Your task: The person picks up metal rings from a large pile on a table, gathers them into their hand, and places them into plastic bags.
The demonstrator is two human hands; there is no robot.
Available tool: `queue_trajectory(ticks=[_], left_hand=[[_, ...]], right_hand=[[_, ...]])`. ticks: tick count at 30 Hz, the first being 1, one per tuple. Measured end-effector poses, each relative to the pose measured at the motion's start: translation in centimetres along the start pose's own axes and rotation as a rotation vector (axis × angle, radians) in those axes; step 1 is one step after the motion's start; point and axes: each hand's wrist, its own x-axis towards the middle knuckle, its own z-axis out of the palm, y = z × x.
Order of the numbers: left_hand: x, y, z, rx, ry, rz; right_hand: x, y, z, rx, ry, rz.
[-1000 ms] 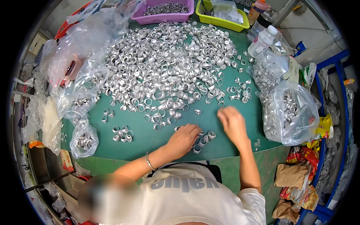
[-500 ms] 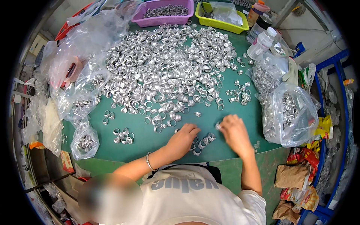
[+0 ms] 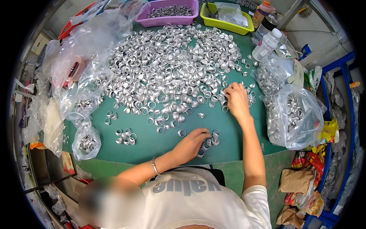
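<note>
Silver-coloured metal rings lie in a broad pile point(image 3: 167, 68) on the green tabletop. My left hand point(image 3: 190, 147) reaches over the near edge, fingers stretched out and slightly apart, beside a small cluster of rings point(image 3: 207, 143); its fingertips hide part of that cluster. A lone ring point(image 3: 182, 133) lies just beyond its knuckles. At the pile's right edge is my right hand point(image 3: 237, 100), its fingers bent together and pointing down among the rings. What it pinches, if anything, is hidden. Another small group of rings point(image 3: 251, 95) is partly covered by this hand.
Small ring groups sit at the left, one point(image 3: 126, 136) nearer me. Clear bags of rings stand at the right point(image 3: 293, 118) and left point(image 3: 87, 143). Along the back are a purple basin point(image 3: 139, 17) and a yellow-green tray point(image 3: 228, 26). A white bottle point(image 3: 267, 45) stands back right.
My right hand has moved away from me, from the near cluster to the pile's right edge. My left hand has shifted slightly right, uncovering a lone ring and covering part of the cluster.
</note>
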Motion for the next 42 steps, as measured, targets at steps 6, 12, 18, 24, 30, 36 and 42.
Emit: queue_trajectory(ticks=[6, 12, 18, 24, 30, 36, 42], left_hand=[[0.3, -0.1, -0.3, 0.071, 0.048, 0.037], [1.1, 0.7, -0.5, 0.105, 0.061, -0.046], [1.2, 1.8, 0.7, 0.382, -0.046, 0.058], [1.0, 1.0, -0.4, 0.322, -0.04, 0.036], [1.1, 0.2, -0.8, 0.242, 0.101, 0.017], [2.1, 0.5, -1.4, 0.326, 0.149, 0.051], [1.4, 0.6, -0.6, 0.299, 0.122, 0.071]], right_hand=[[-4.0, -0.3, -3.5, 0.139, -0.05, 0.031], [-8.3, -2.9, -4.7, 0.417, -0.448, -0.082], [-2.0, -2.3, -2.6, 0.338, -0.098, 0.144], [-0.7, 0.0, 0.0, 0.195, 0.036, 0.043], [-6.9, -3.8, -3.5, 0.572, -0.142, 0.365], [-8.8, -4.2, -2.2, 0.225, -0.122, 0.094], [-2.7, -4.0, -0.4, 0.192, 0.08, 0.087]])
